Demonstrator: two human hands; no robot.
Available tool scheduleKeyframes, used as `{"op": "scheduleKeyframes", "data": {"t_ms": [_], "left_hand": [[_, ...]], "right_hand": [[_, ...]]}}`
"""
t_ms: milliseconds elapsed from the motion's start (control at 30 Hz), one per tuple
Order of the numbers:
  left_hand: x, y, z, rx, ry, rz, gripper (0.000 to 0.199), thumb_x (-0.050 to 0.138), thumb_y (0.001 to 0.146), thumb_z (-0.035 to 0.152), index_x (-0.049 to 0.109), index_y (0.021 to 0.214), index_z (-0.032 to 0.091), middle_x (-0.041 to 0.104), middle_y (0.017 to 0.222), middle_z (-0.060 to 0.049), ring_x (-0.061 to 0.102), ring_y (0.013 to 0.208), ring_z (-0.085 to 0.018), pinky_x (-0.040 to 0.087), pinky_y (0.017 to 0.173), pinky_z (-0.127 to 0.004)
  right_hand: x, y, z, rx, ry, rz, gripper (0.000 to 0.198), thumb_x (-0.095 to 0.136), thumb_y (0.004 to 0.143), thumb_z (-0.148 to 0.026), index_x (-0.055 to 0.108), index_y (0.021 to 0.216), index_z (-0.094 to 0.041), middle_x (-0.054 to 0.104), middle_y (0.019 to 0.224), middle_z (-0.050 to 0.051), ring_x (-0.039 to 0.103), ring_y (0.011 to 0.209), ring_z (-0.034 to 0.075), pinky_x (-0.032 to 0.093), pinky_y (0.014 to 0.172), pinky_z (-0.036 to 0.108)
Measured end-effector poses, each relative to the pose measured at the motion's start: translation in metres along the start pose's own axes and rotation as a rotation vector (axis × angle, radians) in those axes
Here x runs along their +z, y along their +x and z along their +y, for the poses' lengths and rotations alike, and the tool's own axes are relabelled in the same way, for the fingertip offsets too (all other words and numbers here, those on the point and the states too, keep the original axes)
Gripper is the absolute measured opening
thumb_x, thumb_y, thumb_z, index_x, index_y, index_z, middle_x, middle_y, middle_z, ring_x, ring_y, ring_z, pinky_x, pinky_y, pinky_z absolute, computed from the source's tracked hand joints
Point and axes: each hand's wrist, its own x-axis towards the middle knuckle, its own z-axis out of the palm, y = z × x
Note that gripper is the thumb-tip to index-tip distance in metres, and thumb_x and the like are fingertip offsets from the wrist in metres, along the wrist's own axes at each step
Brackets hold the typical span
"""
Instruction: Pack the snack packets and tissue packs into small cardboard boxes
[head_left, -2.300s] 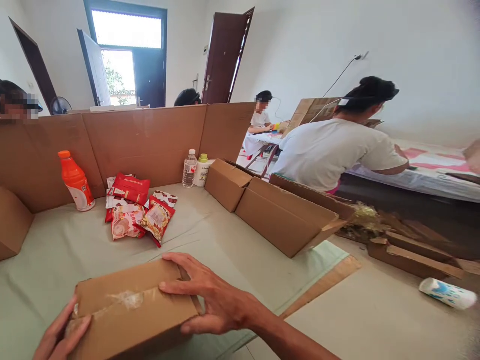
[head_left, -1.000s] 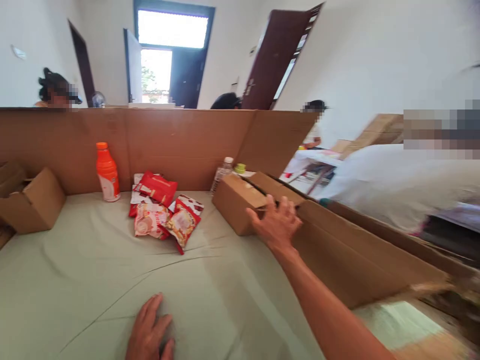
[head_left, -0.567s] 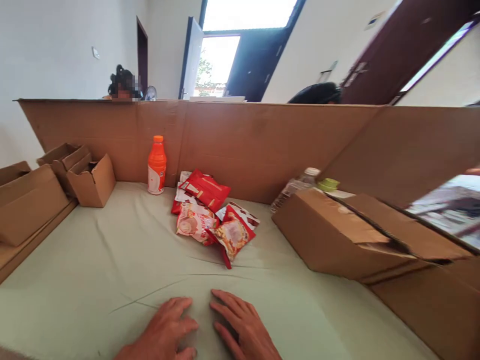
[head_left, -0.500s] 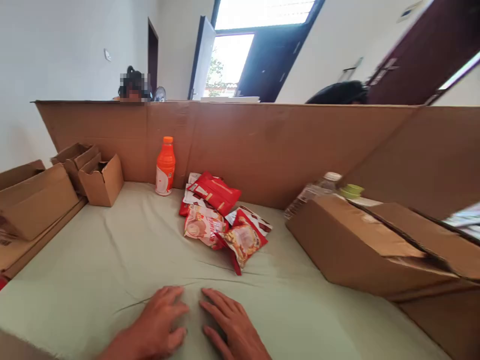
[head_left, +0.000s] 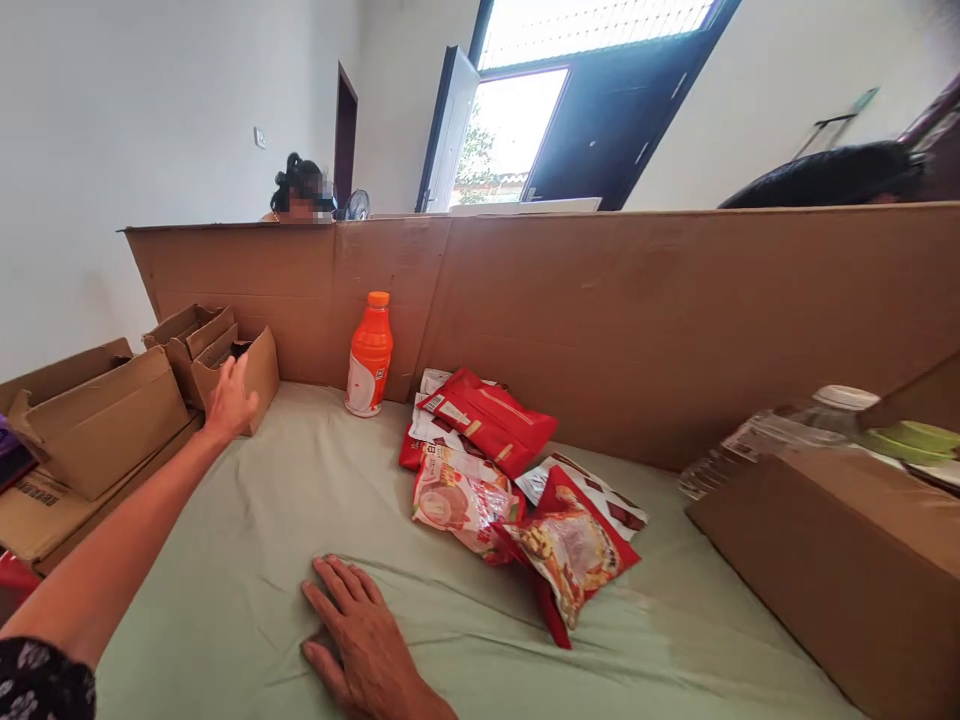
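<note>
My left hand (head_left: 232, 400) is stretched out to the far left, in front of a small open cardboard box (head_left: 264, 375). Its fingers are extended toward the box's rim, holding nothing that I can see; whether they touch the cardboard I cannot tell. On the pale green cloth (head_left: 247, 620) rests my right hand (head_left: 364, 635), palm down, with fingers spread and nothing in it. Beyond it lies a pile of snack packets: a red packet (head_left: 495, 420) on top, a pink-and-white packet (head_left: 461, 500), and a red packet with a food picture (head_left: 577, 545) nearest me.
An orange bottle (head_left: 369, 355) stands upright by the cardboard wall (head_left: 600, 320). More open cardboard boxes (head_left: 112, 430) line the left side. At right are a large carton (head_left: 825, 560), a clear plastic bottle (head_left: 795, 420) and a green object (head_left: 915, 440). Two people are partly visible beyond the wall.
My left hand has gone from near the front edge to the small box at far left. My right hand stays low on the cloth. The view has swung left and closer.
</note>
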Motion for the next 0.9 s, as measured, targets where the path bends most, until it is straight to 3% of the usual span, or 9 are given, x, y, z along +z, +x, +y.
{"op": "scheduleKeyframes", "data": {"t_ms": [133, 267, 333, 433, 500, 600, 700, 767, 900], "left_hand": [[-0.002, 0.041, -0.008, -0.084, 0.100, -0.006, 0.042, 0.065, 0.096, 0.037, 0.057, 0.133, 0.019, 0.058, 0.138, -0.011, 0.061, 0.119, -0.028, 0.054, 0.099, -0.053], [-0.012, 0.034, -0.005, -0.048, 0.137, -0.060, 0.034, 0.064, 0.097, 0.038, 0.062, 0.124, 0.018, 0.064, 0.126, -0.010, 0.065, 0.109, -0.024, 0.057, 0.093, -0.047], [-0.024, 0.013, 0.000, 0.019, 0.129, -0.083, 0.031, 0.064, 0.097, 0.038, 0.063, 0.119, 0.017, 0.066, 0.121, -0.008, 0.066, 0.105, -0.023, 0.057, 0.091, -0.045], [-0.050, -0.039, 0.007, 0.161, 0.086, -0.102, 0.019, 0.063, 0.097, 0.032, 0.065, 0.105, 0.016, 0.068, 0.105, -0.005, 0.066, 0.094, -0.019, 0.056, 0.086, -0.040], [-0.068, -0.083, 0.011, 0.272, 0.038, -0.127, 0.010, 0.056, 0.096, 0.021, 0.065, 0.094, 0.017, 0.067, 0.092, -0.002, 0.064, 0.084, -0.017, 0.054, 0.080, -0.034], [-0.093, -0.148, 0.017, 0.425, -0.060, -0.194, 0.019, 0.045, 0.097, 0.019, 0.063, 0.092, 0.021, 0.065, 0.086, 0.000, 0.061, 0.075, -0.013, 0.050, 0.070, -0.026], [-0.113, -0.193, 0.025, 0.544, -0.175, -0.211, 0.019, 0.042, 0.100, 0.019, 0.061, 0.097, 0.023, 0.064, 0.087, 0.000, 0.061, 0.076, -0.012, 0.049, 0.070, -0.022], [-0.125, -0.208, 0.030, 0.598, -0.226, -0.204, 0.017, 0.045, 0.099, 0.016, 0.060, 0.100, 0.024, 0.065, 0.088, 0.001, 0.063, 0.077, -0.011, 0.049, 0.070, -0.020], [-0.139, -0.211, 0.032, 0.681, -0.243, -0.192, 0.016, 0.050, 0.097, 0.015, 0.060, 0.103, 0.026, 0.067, 0.090, 0.001, 0.067, 0.079, -0.012, 0.052, 0.070, -0.018]], "right_hand": [[-0.001, 0.001, 0.004, 0.014, 0.033, -0.007, 0.060, 0.063, 0.089, -0.034, 0.055, 0.148, -0.025, 0.036, 0.165, 0.007, 0.030, 0.153, 0.029, 0.019, 0.126, 0.050], [0.009, 0.002, 0.009, -0.037, 0.052, 0.102, 0.054, 0.065, 0.088, -0.033, 0.061, 0.141, -0.024, 0.046, 0.159, 0.009, 0.037, 0.149, 0.030, 0.026, 0.124, 0.052], [0.019, 0.003, 0.018, -0.074, 0.096, 0.240, 0.042, 0.062, 0.090, -0.032, 0.068, 0.131, -0.024, 0.054, 0.152, 0.010, 0.048, 0.142, 0.030, 0.036, 0.118, 0.051], [0.028, 0.005, 0.038, -0.056, 0.269, 0.549, 0.029, 0.053, 0.095, -0.033, 0.075, 0.112, -0.024, 0.064, 0.141, 0.013, 0.061, 0.126, 0.028, 0.048, 0.105, 0.046], [0.026, 0.007, 0.051, 0.008, 0.433, 0.762, 0.030, 0.050, 0.096, -0.037, 0.075, 0.104, -0.024, 0.066, 0.136, 0.014, 0.063, 0.122, 0.028, 0.050, 0.101, 0.044], [0.010, 0.005, 0.062, 0.131, 0.695, 0.976, 0.031, 0.053, 0.092, -0.047, 0.072, 0.098, -0.023, 0.071, 0.119, 0.013, 0.066, 0.112, 0.028, 0.050, 0.099, 0.043], [-0.009, -0.003, 0.063, 0.302, 0.959, 1.036, 0.039, 0.059, 0.082, -0.055, 0.069, 0.099, -0.021, 0.073, 0.101, 0.009, 0.067, 0.100, 0.028, 0.050, 0.090, 0.042], [-0.019, -0.011, 0.058, 0.397, 1.049, 1.042, 0.043, 0.062, 0.078, -0.058, 0.069, 0.100, -0.021, 0.073, 0.101, 0.009, 0.067, 0.101, 0.029, 0.049, 0.085, 0.040], [-0.032, -0.031, 0.038, 0.382, 1.081, 0.962, 0.041, 0.059, 0.081, -0.058, 0.072, 0.096, -0.022, 0.074, 0.106, 0.008, 0.066, 0.100, 0.026, 0.049, 0.080, 0.035]]}}
